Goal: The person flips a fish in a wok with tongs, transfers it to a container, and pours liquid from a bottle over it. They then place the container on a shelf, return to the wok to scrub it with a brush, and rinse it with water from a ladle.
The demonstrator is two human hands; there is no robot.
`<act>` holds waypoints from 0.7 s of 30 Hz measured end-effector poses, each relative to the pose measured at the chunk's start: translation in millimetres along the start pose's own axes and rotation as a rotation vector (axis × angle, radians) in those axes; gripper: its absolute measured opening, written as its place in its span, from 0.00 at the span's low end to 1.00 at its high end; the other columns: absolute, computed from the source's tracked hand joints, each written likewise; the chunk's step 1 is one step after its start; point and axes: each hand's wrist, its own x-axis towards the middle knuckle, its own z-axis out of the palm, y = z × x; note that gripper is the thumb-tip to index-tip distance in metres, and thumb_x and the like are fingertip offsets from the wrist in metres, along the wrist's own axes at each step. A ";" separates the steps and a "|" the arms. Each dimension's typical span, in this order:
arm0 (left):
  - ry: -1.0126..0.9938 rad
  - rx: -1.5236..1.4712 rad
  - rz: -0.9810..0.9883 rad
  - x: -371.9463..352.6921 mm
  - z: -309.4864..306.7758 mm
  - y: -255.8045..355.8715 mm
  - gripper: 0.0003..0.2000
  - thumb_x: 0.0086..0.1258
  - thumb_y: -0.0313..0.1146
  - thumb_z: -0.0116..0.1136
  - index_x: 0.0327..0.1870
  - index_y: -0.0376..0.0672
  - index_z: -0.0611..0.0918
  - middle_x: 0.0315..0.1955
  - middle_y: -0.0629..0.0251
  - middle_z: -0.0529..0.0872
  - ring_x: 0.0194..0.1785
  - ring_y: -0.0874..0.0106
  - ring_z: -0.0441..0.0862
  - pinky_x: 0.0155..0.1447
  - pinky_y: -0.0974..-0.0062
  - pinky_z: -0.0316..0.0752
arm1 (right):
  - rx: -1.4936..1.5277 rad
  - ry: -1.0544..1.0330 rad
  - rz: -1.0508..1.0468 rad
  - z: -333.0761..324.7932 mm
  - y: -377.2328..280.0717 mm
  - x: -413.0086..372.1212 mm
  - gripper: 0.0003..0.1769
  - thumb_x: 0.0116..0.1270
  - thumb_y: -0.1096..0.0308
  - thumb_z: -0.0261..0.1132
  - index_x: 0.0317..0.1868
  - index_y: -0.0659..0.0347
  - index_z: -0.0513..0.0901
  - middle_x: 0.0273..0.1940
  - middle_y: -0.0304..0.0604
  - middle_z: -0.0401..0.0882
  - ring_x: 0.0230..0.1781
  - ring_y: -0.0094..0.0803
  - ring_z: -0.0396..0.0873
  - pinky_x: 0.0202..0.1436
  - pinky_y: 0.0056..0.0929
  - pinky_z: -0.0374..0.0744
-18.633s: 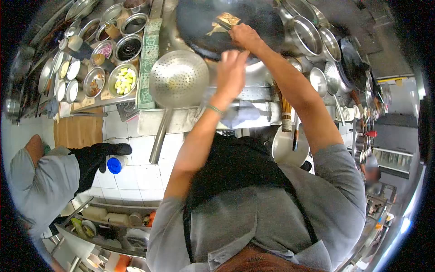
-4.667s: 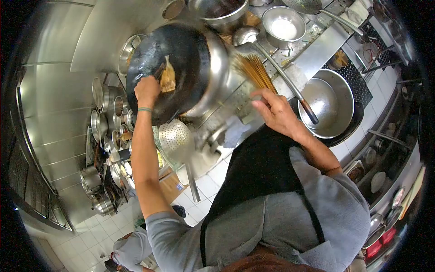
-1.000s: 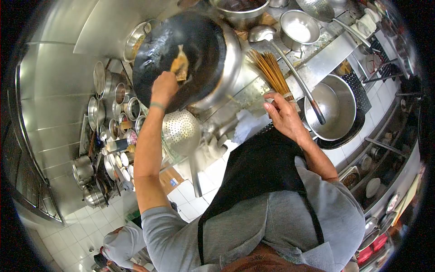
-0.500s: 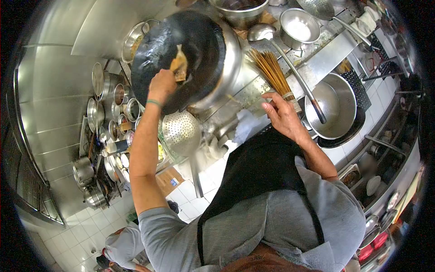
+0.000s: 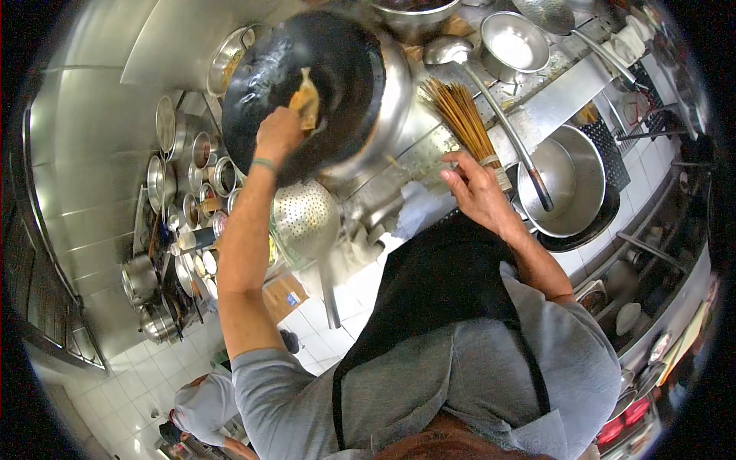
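My left hand [image 5: 279, 136], a green band at its wrist, reaches over the dark wok [image 5: 253, 73]. Its fingers are closed at the lower end of a flat yellow-brown piece [image 5: 307, 105], which narrows to a pale, tail-like tip. Its exact kind I cannot tell. Over the counter's near edge hovers my right hand [image 5: 477, 192], holding nothing, with thumb and forefinger apart. Just beyond it lies a bamboo wok brush [image 5: 461, 117], bound near its lower end. A long-handled ladle [image 5: 497, 107] slants past the brush, its handle end over a deep pot [image 5: 566, 146].
A perforated strainer [image 5: 305, 216] sits below the wok, handle toward me. Metal bowls [image 5: 515, 42] and another strainer [image 5: 546, 14] stand at the back right. Several pots and containers [image 5: 163, 184] crowd the left. At lower left, a person [image 5: 203, 406] in grey bends over.
My left hand has shifted slightly up with the yellow-brown piece, which has turned a little. My right hand stays almost still. The whole view has moved slightly.
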 end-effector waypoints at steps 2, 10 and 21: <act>-0.014 0.017 -0.008 0.9 0.8 4.2 0.08 0.60 0.28 0.60 0.35 0.32 0.85 0.37 0.41 0.87 0.42 0.46 0.87 0.47 0.53 0.83 | 0.009 0.014 -0.031 -0.6 1.4 0.8 0.15 0.74 0.65 0.63 0.54 0.66 0.78 0.25 0.54 0.81 0.26 0.47 0.84 0.30 0.42 0.78; 0.085 0.025 -0.127 -30.7 -11.8 -1.4 0.11 0.65 0.37 0.61 0.37 0.36 0.86 0.37 0.45 0.88 0.42 0.46 0.87 0.48 0.54 0.83 | 0.022 0.072 -0.076 -11.4 -2.8 -3.0 0.16 0.74 0.63 0.63 0.54 0.66 0.78 0.27 0.55 0.81 0.29 0.49 0.84 0.32 0.43 0.78; -0.020 -0.068 -0.166 -18.3 17.8 -8.0 0.13 0.65 0.35 0.59 0.37 0.31 0.86 0.39 0.38 0.86 0.45 0.44 0.86 0.50 0.53 0.83 | -0.004 0.066 -0.030 -13.5 3.6 -16.1 0.15 0.73 0.64 0.64 0.54 0.64 0.79 0.31 0.56 0.82 0.30 0.47 0.85 0.32 0.42 0.78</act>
